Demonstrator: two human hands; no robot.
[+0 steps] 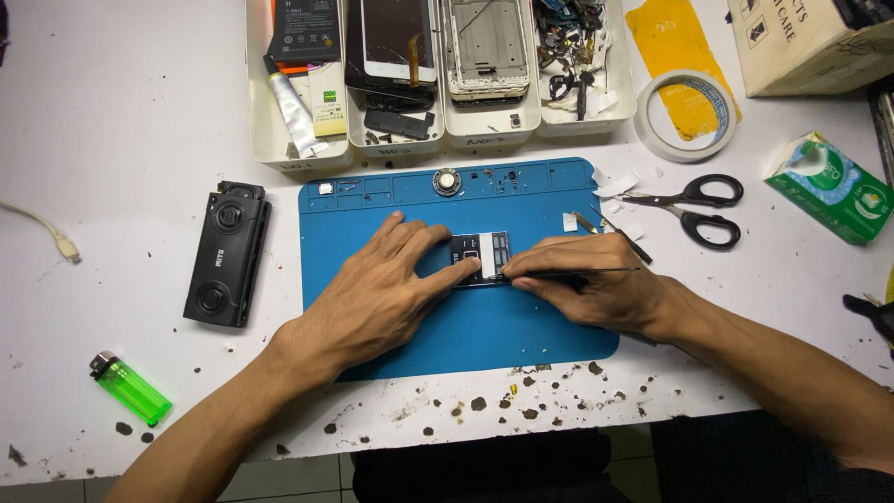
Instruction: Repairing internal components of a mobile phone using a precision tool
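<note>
Hands meet at the middle of the blue mat (466, 326). The left hand (382, 293) lies flat, fingers pressing down a small opened phone assembly (481, 258); the right hand (596, 284) pinches thin black tweezers (582, 272), tip at the assembly's right edge. The assembly lies open, pale and dark inner panels exposed, so work appears mid-way: no cover fitted. Farther off stand white trays (279, 149) of phone parts; right, scissors (694, 210) and a tape roll (687, 116); left, a black speaker (226, 253) and a green lighter (132, 387) on the surface (121, 121).
</note>
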